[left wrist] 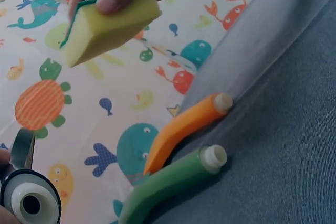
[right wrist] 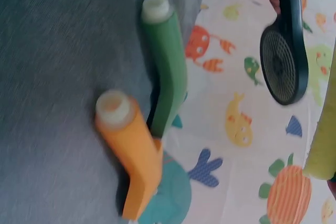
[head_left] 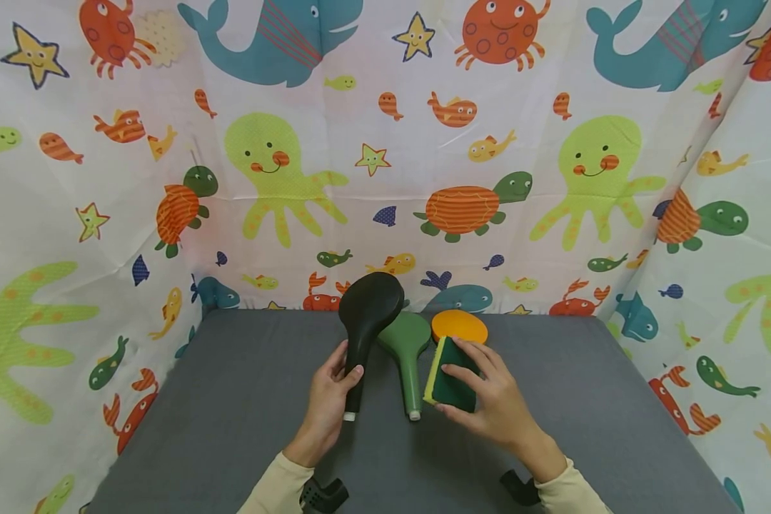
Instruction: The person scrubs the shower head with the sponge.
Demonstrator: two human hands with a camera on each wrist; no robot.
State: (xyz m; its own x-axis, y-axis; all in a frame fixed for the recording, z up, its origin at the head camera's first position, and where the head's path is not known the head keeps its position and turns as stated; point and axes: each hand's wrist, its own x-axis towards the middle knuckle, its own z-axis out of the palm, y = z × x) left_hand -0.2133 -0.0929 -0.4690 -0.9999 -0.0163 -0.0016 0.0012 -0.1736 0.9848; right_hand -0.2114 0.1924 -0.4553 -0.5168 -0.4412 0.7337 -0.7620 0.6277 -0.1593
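My left hand (head_left: 329, 400) grips the handle of a black shower head (head_left: 366, 321) and holds it raised above the grey table (head_left: 218, 400); its spray face shows in the right wrist view (right wrist: 283, 61). My right hand (head_left: 488, 396) holds a yellow and green sponge (head_left: 448, 377) over the table, thumb and fingers pinching it (left wrist: 105, 24). A green shower head (head_left: 406, 353) and an orange shower head (head_left: 459, 326) lie side by side on the table between and behind the hands, handles toward me (left wrist: 173, 182) (left wrist: 184, 127).
A sea-creature printed curtain (head_left: 385, 157) walls in the table at the back and both sides. The table's cloth is bare to the left and right of the hands. Dark wrist camera mounts (head_left: 324, 492) show at the bottom edge.
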